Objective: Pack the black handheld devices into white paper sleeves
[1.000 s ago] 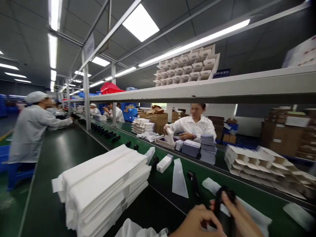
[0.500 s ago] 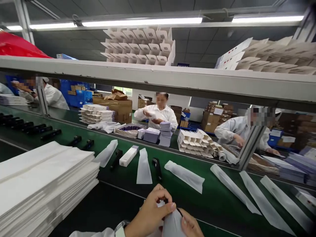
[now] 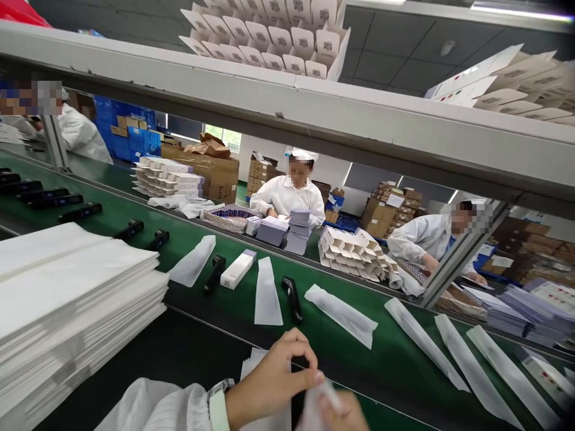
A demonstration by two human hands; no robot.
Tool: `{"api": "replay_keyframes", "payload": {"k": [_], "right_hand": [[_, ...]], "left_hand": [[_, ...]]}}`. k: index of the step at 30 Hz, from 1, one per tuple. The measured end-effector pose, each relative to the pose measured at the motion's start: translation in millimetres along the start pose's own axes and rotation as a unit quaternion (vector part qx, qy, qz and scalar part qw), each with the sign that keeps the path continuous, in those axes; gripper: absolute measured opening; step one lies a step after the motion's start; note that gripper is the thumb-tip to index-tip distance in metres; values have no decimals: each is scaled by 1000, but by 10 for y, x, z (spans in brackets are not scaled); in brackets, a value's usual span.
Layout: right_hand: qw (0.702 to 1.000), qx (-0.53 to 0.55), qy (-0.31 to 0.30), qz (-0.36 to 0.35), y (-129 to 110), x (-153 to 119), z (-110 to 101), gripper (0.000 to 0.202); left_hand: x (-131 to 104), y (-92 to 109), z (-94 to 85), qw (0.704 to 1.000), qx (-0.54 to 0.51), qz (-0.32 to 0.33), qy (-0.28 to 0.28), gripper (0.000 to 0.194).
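Left hand point(image 3: 276, 383) is holding thumb and fingertips nearly together at the top of a white sleeve point(image 3: 311, 408), whether pinching it I cannot tell! Right hand point(image 3: 345, 413), blurred, is gripping that sleeve from the side, while a black handheld device point(image 3: 293, 299) is lying just beyond, on the green belt point(image 3: 390, 359).

One thin white sleeve point(image 3: 311, 410), partly blurred, roughly upright between the hands point(image 3: 272, 380), lower end beyond view.

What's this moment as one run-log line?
left hand: at white pouch; right hand: holding white pouch, blurred; ahead: black handheld device on green belt
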State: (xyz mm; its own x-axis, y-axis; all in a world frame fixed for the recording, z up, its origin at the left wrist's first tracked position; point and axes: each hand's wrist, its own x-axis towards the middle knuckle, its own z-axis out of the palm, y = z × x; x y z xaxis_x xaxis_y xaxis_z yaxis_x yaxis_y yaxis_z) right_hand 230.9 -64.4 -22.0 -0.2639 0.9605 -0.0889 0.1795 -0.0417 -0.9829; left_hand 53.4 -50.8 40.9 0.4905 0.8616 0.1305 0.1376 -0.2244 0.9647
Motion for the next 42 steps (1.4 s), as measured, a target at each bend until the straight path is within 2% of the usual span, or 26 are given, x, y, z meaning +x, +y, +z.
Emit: {"api": "replay_keyframes", "payload": {"k": [2, 3, 4, 5, 7, 9, 11, 13, 16, 18, 20, 22, 26, 28, 30, 32, 35, 37, 40, 42], "right_hand": [[992, -39, 118, 20, -209, 124, -416, 53], [978, -78, 190, 30, -313, 218, -663, 50], [955, -140, 260, 30, -403, 328, -912, 45], [926, -217, 309, 14, -473, 446, -1138, 41], [873, -364, 323, 30, -542, 683, -1455, 35], [847, -427, 313, 37, -536, 900, -1518, 23], [844, -440, 305, 17, -489, 1105, -1330, 17], [850, -445, 281, -17, -420, 1311, -972, 20], [878, -424, 219, -43, -287, 1608, -402, 24], [895, -396, 202, -32, -196, 1759, -178, 35], [910, -360, 207, -15, -127, 1836, -141, 43], [922, -314, 226, -5, -111, 1825, -248, 44], [951, -188, 244, -20, -302, 1588, -446, 44], [971, -21, 226, -72, -458, 1428, -362, 43], [959, 169, 190, -128, -581, 1285, -155, 44], [940, 267, 153, -149, -637, 1182, 99, 45], [940, 287, 119, -145, -608, 1102, 404, 46], [944, 279, 109, -138, -564, 1083, 511, 47], [948, 279, 98, -117, -537, 1082, 550, 49], [955, 275, 79, -83, -544, 1091, 521, 46]], "left_hand": [[-8, -107, -188, 998, 58, -2, 37, 18], [-15, -184, -295, 995, 91, -20, 44, 22], [-21, -270, -401, 991, 121, -45, 36, 27], [-22, -359, -497, 986, 147, -80, -1, 30], [-1, -516, -639, 976, 182, -114, -32, 35], [56, -617, -705, 968, 209, -130, -49, 39], [135, -658, -715, 961, 230, -142, -64, 37], [211, -664, -700, 956, 236, -154, -84, 28], [267, -658, -676, 957, 229, -149, -94, 18], [257, -653, -667, 962, 226, -131, -80, 16], [216, -637, -656, 966, 224, -112, -65, 17], [158, -606, -636, 967, 228, -99, -61, 21], [54, -526, -565, 955, 286, -77, -30, 17], [26, -505, -531, 941, 335, -34, -17, 13], [14, -503, -510, 925, 379, 23, -13, 13], [11, -511, -501, 909, 412, 58, -6, 12], [10, -518, -501, 888, 455, 59, 17, 12], [8, -511, -500, 883, 465, 57, 27, 13], [11, -486, -499, 892, 448, 52, 24, 12], [22, -458, -508, 910, 413, 33, 15, 14]]}}
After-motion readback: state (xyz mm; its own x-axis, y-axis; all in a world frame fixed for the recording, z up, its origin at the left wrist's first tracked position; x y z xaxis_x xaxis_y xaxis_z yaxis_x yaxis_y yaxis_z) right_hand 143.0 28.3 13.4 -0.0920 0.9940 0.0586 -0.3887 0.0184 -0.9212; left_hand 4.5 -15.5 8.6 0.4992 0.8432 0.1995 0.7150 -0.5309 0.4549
